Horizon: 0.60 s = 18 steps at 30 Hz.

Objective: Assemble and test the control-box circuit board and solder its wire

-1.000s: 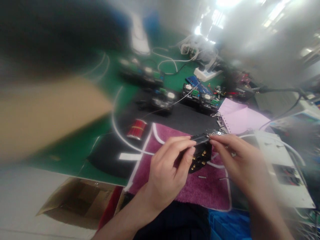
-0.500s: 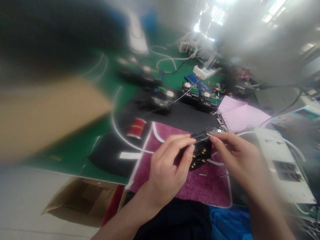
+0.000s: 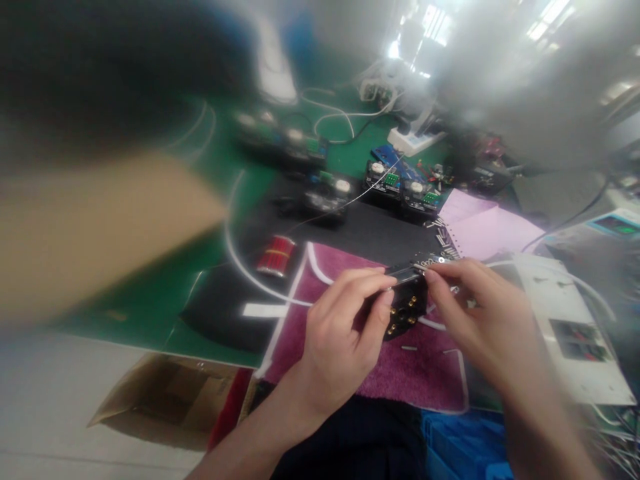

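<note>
A black boxy part [image 3: 406, 308] with several brass posts on its facing side is gripped between the thumb and fingers of my left hand [image 3: 345, 327], above a purple cloth [image 3: 425, 380]. At its upper right edge, the thumb and forefinger of my right hand [image 3: 473, 303] pinch a small, thin metal pin [image 3: 421, 267]. Whether the pin touches the part is too small to tell. Small rings and metal bits lie just behind the right fingertips. A short metal pin [image 3: 409, 347] rests on the cloth below the part.
Black modules with white knobs [image 3: 383, 179] stand behind. A red solder-like spool [image 3: 276, 255] sits left, its thin wire stretching up right. Loose metal pins [image 3: 442, 240] lie near pink paper [image 3: 490, 223]. A white box [image 3: 565, 327] stands right; a blue crate [image 3: 465, 443] below.
The view has shifted slightly. Both hands keep their grips on the black part and at its upper right edge, with the right fingers hardly moved against it.
</note>
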Each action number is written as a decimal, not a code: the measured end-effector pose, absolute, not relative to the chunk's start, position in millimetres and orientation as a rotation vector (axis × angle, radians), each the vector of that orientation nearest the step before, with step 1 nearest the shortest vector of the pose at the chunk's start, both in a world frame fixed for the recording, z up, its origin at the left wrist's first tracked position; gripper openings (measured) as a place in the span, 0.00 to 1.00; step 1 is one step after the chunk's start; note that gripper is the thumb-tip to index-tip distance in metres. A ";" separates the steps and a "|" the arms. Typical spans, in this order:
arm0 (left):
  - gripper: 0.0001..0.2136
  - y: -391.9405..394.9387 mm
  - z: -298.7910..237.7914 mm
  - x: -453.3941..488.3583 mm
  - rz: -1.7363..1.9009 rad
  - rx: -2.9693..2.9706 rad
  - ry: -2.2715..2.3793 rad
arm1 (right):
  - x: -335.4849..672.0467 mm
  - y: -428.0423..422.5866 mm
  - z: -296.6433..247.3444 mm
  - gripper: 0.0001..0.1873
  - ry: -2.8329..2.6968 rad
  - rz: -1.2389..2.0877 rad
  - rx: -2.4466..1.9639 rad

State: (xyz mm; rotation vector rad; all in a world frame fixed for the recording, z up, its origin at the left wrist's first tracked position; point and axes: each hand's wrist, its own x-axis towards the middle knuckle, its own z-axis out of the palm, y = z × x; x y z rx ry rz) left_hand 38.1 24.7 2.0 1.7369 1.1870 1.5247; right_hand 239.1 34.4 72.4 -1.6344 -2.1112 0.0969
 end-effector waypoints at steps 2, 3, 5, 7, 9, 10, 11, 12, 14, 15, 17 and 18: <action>0.11 25.1 2.2 37.8 1.529 1.742 1.180 | 241.3 35.4 71.1 0.05 -2.084 0.117 -1.641; 0.11 25.2 2.3 37.7 1.532 1.743 1.173 | 242.7 35.6 70.2 0.05 -2.076 0.118 -1.646; 0.11 25.3 2.4 37.6 1.535 1.741 1.163 | 245.8 35.6 68.0 0.05 -2.070 0.114 -1.657; 0.12 25.2 2.4 37.6 1.532 1.738 1.160 | 248.5 35.4 66.1 0.05 -2.073 0.113 -1.670; 0.12 25.0 2.3 37.7 1.528 1.735 1.162 | 250.1 35.4 65.1 0.06 -2.082 0.114 -1.669; 0.12 24.8 2.3 37.9 1.528 1.733 1.164 | 250.4 35.4 65.0 0.05 -2.088 0.113 -1.665; 0.12 24.7 2.2 38.1 1.529 1.731 1.166 | 250.4 35.5 65.0 0.05 -2.093 0.109 -1.657; 0.12 24.6 2.1 38.2 1.530 1.729 1.170 | 250.2 35.5 65.3 0.05 -2.095 0.102 -1.650; 0.11 24.6 1.9 38.6 1.532 1.725 1.177 | 249.3 35.7 66.2 0.05 -2.088 0.086 -1.636; 0.11 24.6 1.7 38.7 1.534 1.724 1.178 | 248.7 35.7 66.7 0.05 -2.086 0.082 -1.629; 0.11 24.7 1.5 38.7 1.539 1.721 1.180 | 247.5 35.8 67.6 0.06 -2.085 0.085 -1.621; 0.11 24.8 1.5 38.6 1.542 1.722 1.181 | 246.9 35.7 67.9 0.05 -2.087 0.091 -1.620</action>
